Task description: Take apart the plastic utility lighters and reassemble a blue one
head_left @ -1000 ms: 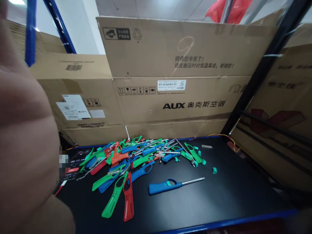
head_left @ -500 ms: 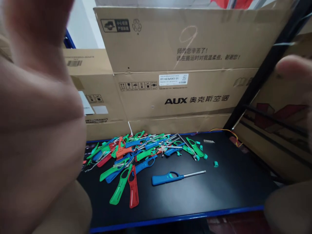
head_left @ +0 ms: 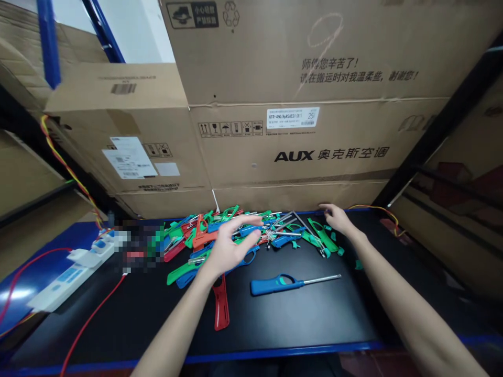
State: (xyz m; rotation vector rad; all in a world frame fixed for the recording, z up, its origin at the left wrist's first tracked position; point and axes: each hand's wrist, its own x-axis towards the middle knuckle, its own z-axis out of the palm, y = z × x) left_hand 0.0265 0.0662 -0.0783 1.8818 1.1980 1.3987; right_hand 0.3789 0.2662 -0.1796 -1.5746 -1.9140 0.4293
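Observation:
My left hand point(head_left: 231, 248) is over the pile of lighter parts point(head_left: 204, 238), fingers stretched forward and thumb apart, holding nothing. Beneath it lie green, blue, red and orange handle shells, metal tubes and small springs or wires, partly hidden by the hand. A red handle shell point(head_left: 222, 309) lies in front, its top covered by my forearm. My right hand point(head_left: 337, 219) reaches the back edge of the table beside small teal pieces point(head_left: 333, 235), index finger out and nothing seen in it. Between my arms rests a whole blue long-nosed lighter point(head_left: 275, 285), its metal tube pointing right.
Large cardboard boxes point(head_left: 243, 173) stand behind the black tabletop point(head_left: 298, 324). To the left lies a white power strip point(head_left: 66, 285) with red cables point(head_left: 94, 319). A black rack post point(head_left: 424, 152) rises at the right, with a yellow-red wire point(head_left: 377, 208) near its foot.
Both hands have moved from close in front of the camera down and forward to the table, the left over the pile, the right to the back edge. The view has shifted slightly.

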